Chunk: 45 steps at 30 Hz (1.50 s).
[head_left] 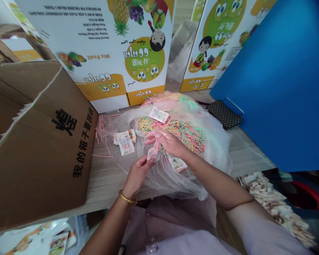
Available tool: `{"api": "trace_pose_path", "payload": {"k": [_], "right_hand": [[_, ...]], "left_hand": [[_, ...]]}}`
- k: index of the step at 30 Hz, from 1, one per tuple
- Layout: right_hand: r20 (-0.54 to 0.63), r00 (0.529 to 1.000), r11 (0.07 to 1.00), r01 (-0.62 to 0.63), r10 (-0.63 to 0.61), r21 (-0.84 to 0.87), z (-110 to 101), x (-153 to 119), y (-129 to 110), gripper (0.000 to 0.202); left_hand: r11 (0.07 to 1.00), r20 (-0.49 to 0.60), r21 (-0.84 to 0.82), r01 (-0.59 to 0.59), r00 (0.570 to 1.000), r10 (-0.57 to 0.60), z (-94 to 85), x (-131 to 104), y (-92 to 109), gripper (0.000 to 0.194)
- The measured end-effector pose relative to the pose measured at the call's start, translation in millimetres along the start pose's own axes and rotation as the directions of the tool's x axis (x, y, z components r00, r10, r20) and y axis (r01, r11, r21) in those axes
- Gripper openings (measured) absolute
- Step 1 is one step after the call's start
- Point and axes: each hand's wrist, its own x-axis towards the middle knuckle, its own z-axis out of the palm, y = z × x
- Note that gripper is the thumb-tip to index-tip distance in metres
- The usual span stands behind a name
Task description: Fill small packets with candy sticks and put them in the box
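My left hand [139,172] pinches a small printed candy packet [152,154] at its lower edge. Pink candy sticks [156,144] stick out of the packet's top, and my right hand [167,140] is closed around their upper ends, palm partly turned down. Beneath both hands spreads a clear plastic bag [215,156], opened out and holding a heap of pink, green and yellow candy sticks [188,134]. One packet [159,114] lies on top of the heap. More packets [177,163] rest under my right wrist, partly hidden. Left of my hands lies a small pile of packets [126,143].
A tall brown carton [42,141] stands at the left. White printed boxes [103,46] line the back, with a blue panel [276,88] at the right. A dark checked pouch [224,114] sits by the panel. Loose pink sticks [102,127] lie beside the carton.
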Motion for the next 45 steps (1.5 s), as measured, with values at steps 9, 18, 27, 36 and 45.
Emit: {"api": "trace_pose_path", "payload": {"k": [9,18,27,36,45], "right_hand": [[-0.209,0.978,0.997,0.023,-0.007,0.075,-16,10,2,0.049],[0.092,0.996,0.952,0.040,-0.013,-0.303,-27,-8,6,0.020],[0.214,0.972,0.834,0.036,0.099,-0.550,-22,-4,7,0.006],[0.155,0.988,0.966,0.065,-0.026,-0.251,-20,1,8,0.025],[-0.258,0.965,0.757,-0.128,-0.055,-0.640,-48,-3,23,0.064]], "left_hand": [[0.967,-0.002,-0.245,0.067,0.998,-0.069,-1.6,-5,5,0.032],[0.944,0.026,-0.315,0.099,0.995,-0.096,-5.4,-6,8,0.036],[0.989,-0.027,-0.148,0.019,0.999,-0.023,-3.7,-12,1,0.038],[0.973,-0.015,-0.216,0.076,0.997,-0.081,-1.8,-7,8,0.037],[0.959,-0.017,-0.255,0.124,0.991,-0.132,-6.1,-8,4,0.039]]}}
